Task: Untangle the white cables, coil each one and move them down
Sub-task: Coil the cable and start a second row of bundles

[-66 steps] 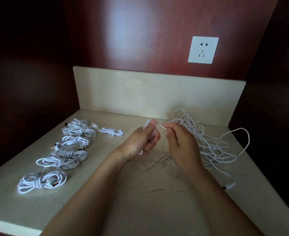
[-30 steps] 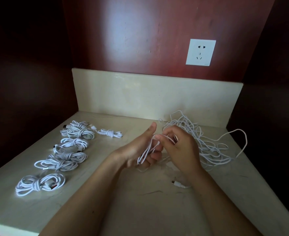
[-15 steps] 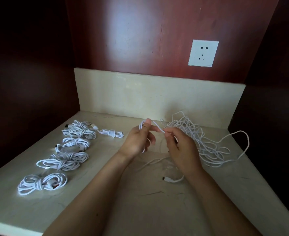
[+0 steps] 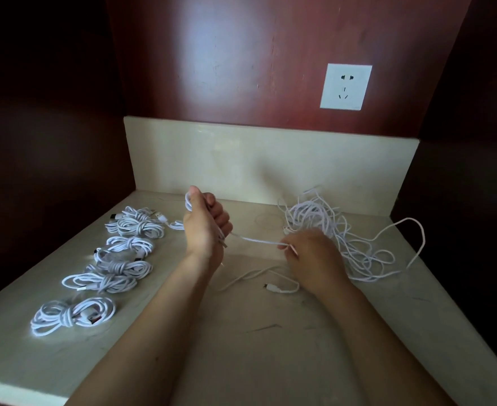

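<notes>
Coiled bundles (image 4: 115,281) rowed at left, tangled pile (image 4: 314,215) just behind right hand (image 4: 311,256), wall socket (image 4: 346,87) above. Left hand (image 4: 206,227) raised, fist round cable (image 4: 256,240) loops; right hand pinches same cable, stretched between.

left grip (image 4: 206,227) held loops of white cable (image 4: 256,241), right grip (image 4: 311,256) pinched its strand taut, loose tangle (image 4: 329,227) lay behind, coiled bundles (image 4: 115,276) sat along counter (image 4: 270,347) left

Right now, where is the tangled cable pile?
In the head view, the tangled pile lies far right on the counter, just beyond the right hand, below the wall socket.
</notes>
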Demonstrator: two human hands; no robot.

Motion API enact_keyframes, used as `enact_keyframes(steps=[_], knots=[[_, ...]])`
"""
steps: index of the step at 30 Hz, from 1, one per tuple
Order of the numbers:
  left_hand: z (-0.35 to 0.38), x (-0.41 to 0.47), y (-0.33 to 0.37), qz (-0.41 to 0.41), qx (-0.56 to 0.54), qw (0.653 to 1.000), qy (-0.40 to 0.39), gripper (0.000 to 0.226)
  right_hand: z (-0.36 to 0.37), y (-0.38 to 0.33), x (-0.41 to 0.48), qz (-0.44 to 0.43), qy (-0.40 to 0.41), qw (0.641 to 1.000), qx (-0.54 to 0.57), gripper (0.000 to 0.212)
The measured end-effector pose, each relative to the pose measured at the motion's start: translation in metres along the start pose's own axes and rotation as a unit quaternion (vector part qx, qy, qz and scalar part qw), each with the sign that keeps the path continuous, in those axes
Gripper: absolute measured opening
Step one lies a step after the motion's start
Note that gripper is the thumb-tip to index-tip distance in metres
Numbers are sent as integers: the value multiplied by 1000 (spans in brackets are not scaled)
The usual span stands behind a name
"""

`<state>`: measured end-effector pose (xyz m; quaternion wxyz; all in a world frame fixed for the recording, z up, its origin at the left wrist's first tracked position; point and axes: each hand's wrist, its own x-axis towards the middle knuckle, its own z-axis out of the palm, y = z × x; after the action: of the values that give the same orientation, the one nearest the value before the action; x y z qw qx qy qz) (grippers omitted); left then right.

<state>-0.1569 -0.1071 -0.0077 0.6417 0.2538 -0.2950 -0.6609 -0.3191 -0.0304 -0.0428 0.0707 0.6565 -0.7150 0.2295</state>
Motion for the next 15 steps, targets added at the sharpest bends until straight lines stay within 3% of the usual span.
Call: enact_keyframes(steps=[5,9,12,15], knots=[[4,-4,-8,-44,9,999,-8,45,-6,-12,-7,-6,8,997,-76,60],[8,-8,-9,-43,3,999,-27,45,-3,-41,-11,-120,98,988,-1,35],[4,-4,-3,-4,-10,1000,-2,44,-4,-50,-17,-113,9,992,55,17],[-3,3,4,41,-7,997,64,42,0,-35,-15,-119,-13,990,73,29]])
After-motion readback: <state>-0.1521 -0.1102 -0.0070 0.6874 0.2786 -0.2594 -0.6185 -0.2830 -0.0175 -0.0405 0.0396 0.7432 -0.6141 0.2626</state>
